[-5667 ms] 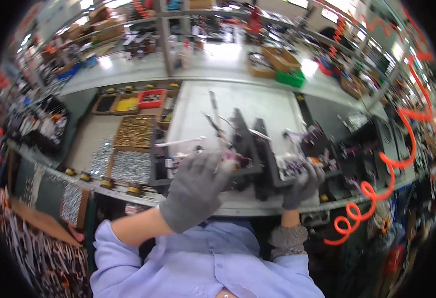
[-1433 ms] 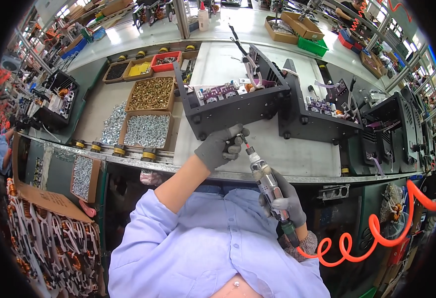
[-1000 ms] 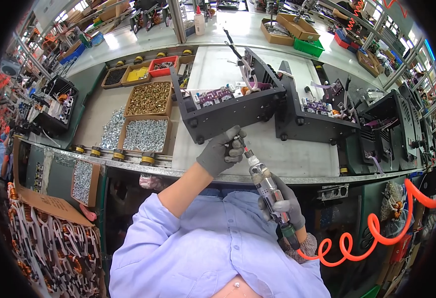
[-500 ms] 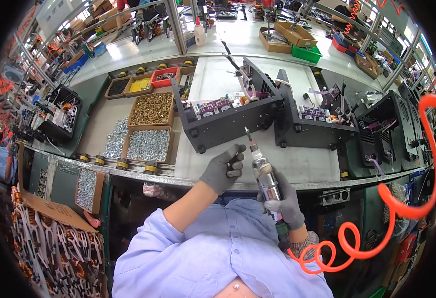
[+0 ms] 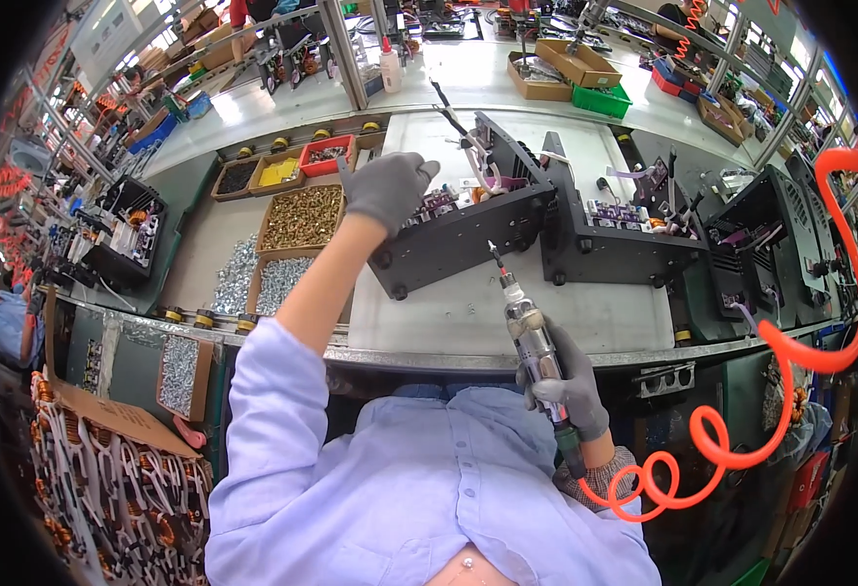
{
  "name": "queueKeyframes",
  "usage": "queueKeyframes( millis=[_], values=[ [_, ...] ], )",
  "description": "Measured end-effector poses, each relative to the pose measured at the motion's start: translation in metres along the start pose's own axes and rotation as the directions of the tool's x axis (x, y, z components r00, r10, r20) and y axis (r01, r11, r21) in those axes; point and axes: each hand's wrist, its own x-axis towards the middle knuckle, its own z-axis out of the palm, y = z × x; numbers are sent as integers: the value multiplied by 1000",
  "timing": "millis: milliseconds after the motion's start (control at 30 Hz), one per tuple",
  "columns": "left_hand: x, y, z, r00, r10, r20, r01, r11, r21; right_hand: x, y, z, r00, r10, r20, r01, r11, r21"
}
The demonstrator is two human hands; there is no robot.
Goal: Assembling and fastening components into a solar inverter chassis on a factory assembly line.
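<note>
My right hand (image 5: 578, 389), in a grey glove, grips a silver air screwdriver (image 5: 535, 347). Its bit points up and away, just short of the front wall of a black metal chassis (image 5: 458, 256). Over that chassis's left end is my left hand (image 5: 390, 192), also gloved, fingers curled closed. Whatever it may hold is hidden. Inside the chassis are purple circuit parts (image 5: 437, 203) and white wires. Touching it on the right stands a second black chassis (image 5: 624, 256) with similar parts.
Screw boxes hold brass screws (image 5: 302, 217) and silver screws (image 5: 278, 283); my left forearm partly covers the silver ones. A red tray (image 5: 327, 154) stands behind. An orange coiled air hose (image 5: 712, 439) loops at the right. More chassis stand at the far left (image 5: 121, 232) and right (image 5: 756, 249).
My left hand has gone from near the screwdriver's tip, up and leftward, to the near chassis's left end. The screwdriver stays in my right hand and has shifted slightly.
</note>
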Motion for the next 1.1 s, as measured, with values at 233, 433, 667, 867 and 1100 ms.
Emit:
queueKeyframes(
  millis=[233,433,667,867,1100],
  values=[
    [86,-66,71,524,595,609,-816,554,161,9,0,7,999,-30,-43,31,999,16],
    [92,-62,79,520,586,621,-799,592,110,21,1,0,1000,-7,-29,6,1000,-7],
    [93,-65,84,527,554,644,-758,649,61,26,2,2,1000,-27,-2,27,999,34],
    [88,-58,78,543,538,645,-764,635,114,31,-1,2,1000,-29,12,28,999,30],
    [89,-54,76,543,534,648,-742,666,74,39,-5,4,1000,-16,14,15,999,30]
  ],
)
